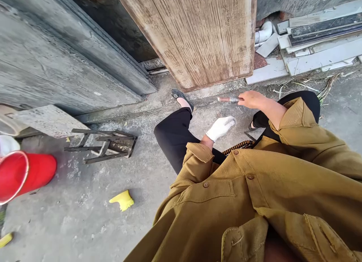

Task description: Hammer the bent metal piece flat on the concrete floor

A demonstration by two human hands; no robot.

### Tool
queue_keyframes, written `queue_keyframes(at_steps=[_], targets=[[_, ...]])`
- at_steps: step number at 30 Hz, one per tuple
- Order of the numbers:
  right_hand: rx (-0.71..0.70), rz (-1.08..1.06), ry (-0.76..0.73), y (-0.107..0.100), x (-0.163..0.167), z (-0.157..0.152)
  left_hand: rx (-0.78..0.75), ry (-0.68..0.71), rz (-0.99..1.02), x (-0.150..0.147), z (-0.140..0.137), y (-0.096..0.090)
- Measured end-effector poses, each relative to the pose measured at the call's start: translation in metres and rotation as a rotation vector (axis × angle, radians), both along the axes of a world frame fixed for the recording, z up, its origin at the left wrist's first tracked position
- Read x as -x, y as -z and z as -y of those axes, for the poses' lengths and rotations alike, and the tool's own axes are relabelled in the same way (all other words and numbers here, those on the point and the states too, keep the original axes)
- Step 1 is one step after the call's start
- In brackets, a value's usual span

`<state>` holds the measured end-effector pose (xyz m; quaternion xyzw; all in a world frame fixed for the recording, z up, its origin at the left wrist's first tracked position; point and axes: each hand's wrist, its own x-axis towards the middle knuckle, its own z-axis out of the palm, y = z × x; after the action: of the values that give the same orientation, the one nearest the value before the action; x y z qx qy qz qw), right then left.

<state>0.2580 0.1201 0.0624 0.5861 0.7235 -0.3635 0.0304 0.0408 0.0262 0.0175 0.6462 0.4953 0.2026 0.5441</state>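
Observation:
My right hand (251,99) is closed around a short brown stick wound with wire (224,99). Its pale end sticks out to the left, and the rest is hidden in the fist. My left hand (220,128), in a white knitted glove, hovers lower and to the left, near my lap. Its fingers look curled together, and nothing shows in them. Both hands are apart from each other. Beyond them stands a weathered wooden panel (195,36) with worn brown planks, its lower edge at the concrete step.
At left are a small dark wooden stool (110,147), a red bucket (39,171) and a speckled board (51,121). A yellow piece (123,200) lies on the concrete floor. Stacked white planks (322,54) and a white pipe (264,32) are at upper right.

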Motion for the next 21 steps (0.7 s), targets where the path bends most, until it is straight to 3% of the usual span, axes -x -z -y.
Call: queue_keyframes(at_steps=[2, 4, 7, 9, 11, 14, 16, 21], targets=[[-0.014, 0.138, -0.09, 0.006, 0.006, 0.005, -0.028, 0.053, -0.029, 0.001, -0.004, -0.002], [0.067, 0.225, -0.203, 0.007, 0.012, 0.01, -0.05, 0.083, -0.059, 0.005, -0.011, -0.005], [0.401, 0.239, -0.497, -0.001, 0.013, 0.015, -0.036, 0.064, -0.057, 0.014, -0.023, -0.009], [0.622, 0.02, -0.622, -0.012, 0.008, 0.016, 0.013, 0.028, 0.001, 0.018, -0.028, -0.01], [0.629, -0.313, -0.519, -0.023, -0.001, 0.013, 0.06, -0.011, 0.066, 0.019, -0.03, -0.009], [0.388, -0.607, -0.123, -0.032, -0.014, 0.004, 0.065, -0.038, 0.085, 0.017, -0.027, -0.005], [0.307, -0.58, 0.024, -0.028, -0.019, -0.003, 0.058, -0.039, 0.077, 0.015, -0.024, -0.002], [0.175, -0.27, 0.066, -0.011, -0.02, -0.013, 0.048, -0.017, 0.04, 0.011, -0.016, 0.0]])
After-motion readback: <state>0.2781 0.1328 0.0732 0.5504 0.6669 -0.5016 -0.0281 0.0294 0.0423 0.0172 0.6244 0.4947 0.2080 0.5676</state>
